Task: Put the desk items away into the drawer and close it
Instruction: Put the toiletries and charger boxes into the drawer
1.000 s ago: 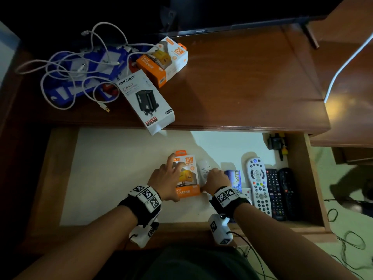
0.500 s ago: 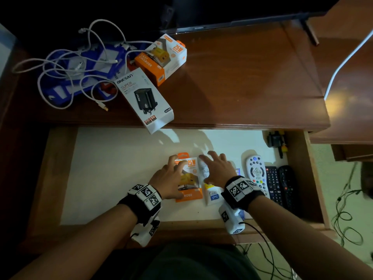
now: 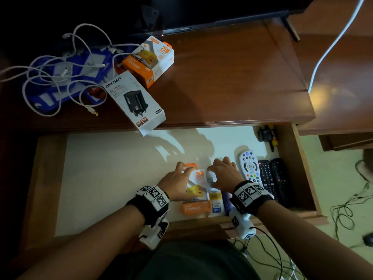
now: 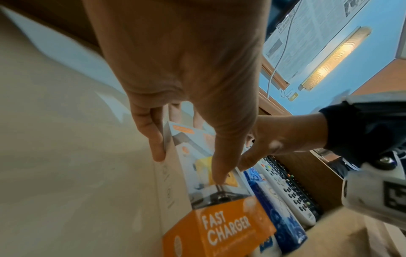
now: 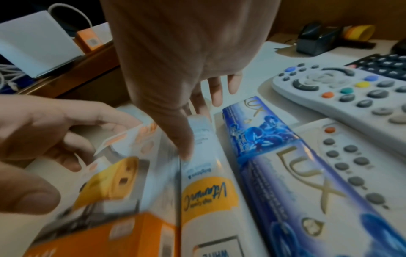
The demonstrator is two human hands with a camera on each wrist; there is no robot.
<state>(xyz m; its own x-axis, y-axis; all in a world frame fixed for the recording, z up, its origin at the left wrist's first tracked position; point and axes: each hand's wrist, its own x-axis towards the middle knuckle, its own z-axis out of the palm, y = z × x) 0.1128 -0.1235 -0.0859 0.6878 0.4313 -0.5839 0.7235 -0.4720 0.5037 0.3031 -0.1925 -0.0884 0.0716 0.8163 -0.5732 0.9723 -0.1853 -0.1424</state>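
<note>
Charger box in the open drawer, our hands on it

Our left hand grips the box by its sides; our right hand curls round a white tube touching it, with a blue Lux box and remotes beyond.

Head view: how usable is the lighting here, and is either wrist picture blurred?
Head view: dim overall, far desk nearly black, a bright glare patch on the desk top at right, hand shadows across the pale drawer floor. Right wrist view: motion-smeared near the bottom edge, orange charger box blurred, Lux box readable. Left wrist view: mostly sharp, wide-angle stretch on the left hand.
</note>
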